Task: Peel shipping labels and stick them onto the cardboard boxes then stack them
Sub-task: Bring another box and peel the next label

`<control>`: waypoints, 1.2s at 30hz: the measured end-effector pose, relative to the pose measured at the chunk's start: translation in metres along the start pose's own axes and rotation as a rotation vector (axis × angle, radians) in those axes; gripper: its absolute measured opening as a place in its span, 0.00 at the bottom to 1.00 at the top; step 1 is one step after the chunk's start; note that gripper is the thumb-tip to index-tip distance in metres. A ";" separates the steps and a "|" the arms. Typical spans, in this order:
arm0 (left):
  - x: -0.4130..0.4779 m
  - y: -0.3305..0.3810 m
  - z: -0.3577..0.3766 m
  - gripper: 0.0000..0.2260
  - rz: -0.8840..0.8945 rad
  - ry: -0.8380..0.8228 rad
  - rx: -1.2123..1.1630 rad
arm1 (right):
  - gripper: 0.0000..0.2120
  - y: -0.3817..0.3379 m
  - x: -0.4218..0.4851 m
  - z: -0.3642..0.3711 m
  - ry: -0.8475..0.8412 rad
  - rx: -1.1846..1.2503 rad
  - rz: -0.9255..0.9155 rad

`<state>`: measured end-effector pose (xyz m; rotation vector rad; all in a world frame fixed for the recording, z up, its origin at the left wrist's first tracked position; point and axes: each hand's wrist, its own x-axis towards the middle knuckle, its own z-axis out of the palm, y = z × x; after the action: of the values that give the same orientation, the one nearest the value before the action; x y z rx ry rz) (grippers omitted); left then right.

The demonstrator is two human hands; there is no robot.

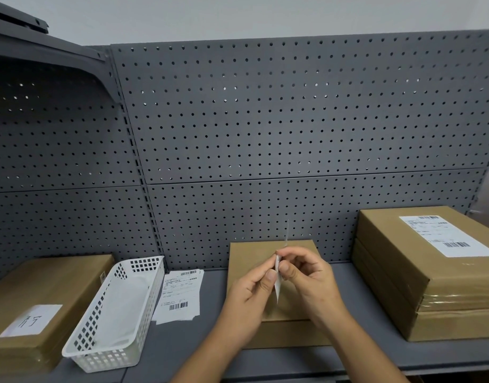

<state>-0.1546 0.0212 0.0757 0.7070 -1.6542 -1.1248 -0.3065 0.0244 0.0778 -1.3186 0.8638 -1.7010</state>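
Observation:
My left hand [251, 291] and my right hand [307, 275] meet above a plain brown cardboard box [249, 258] at the middle of the shelf. Both pinch one white shipping label [278, 283], which I see edge-on and upright between the fingertips. A thin strip of it rises above my right fingers. To the right stands a stack of two cardboard boxes [389, 272]; the top one carries a stuck label [445, 236]. A small pile of loose labels [180, 294] lies flat on the shelf, left of the middle box.
A white perforated plastic basket [99, 335] sits left of the loose labels. Further left lies another brown box [53, 275] with a handwritten white sheet [32, 320]. A grey pegboard wall [265, 120] backs the grey shelf [182, 349], whose front edge runs along the bottom.

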 end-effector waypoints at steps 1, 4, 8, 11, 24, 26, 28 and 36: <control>0.000 0.001 0.000 0.16 -0.003 -0.001 0.005 | 0.09 -0.001 -0.001 0.001 0.005 0.002 0.001; 0.000 0.003 -0.001 0.15 -0.013 0.001 0.011 | 0.07 -0.005 -0.002 0.005 0.023 0.006 -0.009; -0.002 0.008 -0.001 0.16 -0.012 0.004 -0.011 | 0.08 -0.012 -0.003 0.010 0.024 -0.083 -0.080; -0.001 0.014 0.000 0.16 0.005 0.014 -0.001 | 0.13 -0.018 -0.005 0.013 0.007 -0.130 -0.133; 0.000 0.035 -0.006 0.15 -0.119 0.120 -0.173 | 0.15 -0.032 -0.011 0.020 -0.029 -0.354 -0.249; 0.000 0.034 -0.007 0.14 -0.039 0.141 -0.016 | 0.12 -0.040 -0.011 0.021 -0.006 -0.386 -0.256; 0.001 0.031 -0.011 0.13 0.029 0.145 0.125 | 0.08 -0.055 -0.008 0.021 -0.027 -0.470 -0.268; 0.002 0.028 -0.022 0.08 0.051 0.119 0.313 | 0.04 -0.082 0.017 0.010 -0.336 -0.885 -0.111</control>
<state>-0.1333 0.0233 0.1043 0.9062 -1.7538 -0.7800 -0.3139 0.0449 0.1590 -2.1811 1.4262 -1.1169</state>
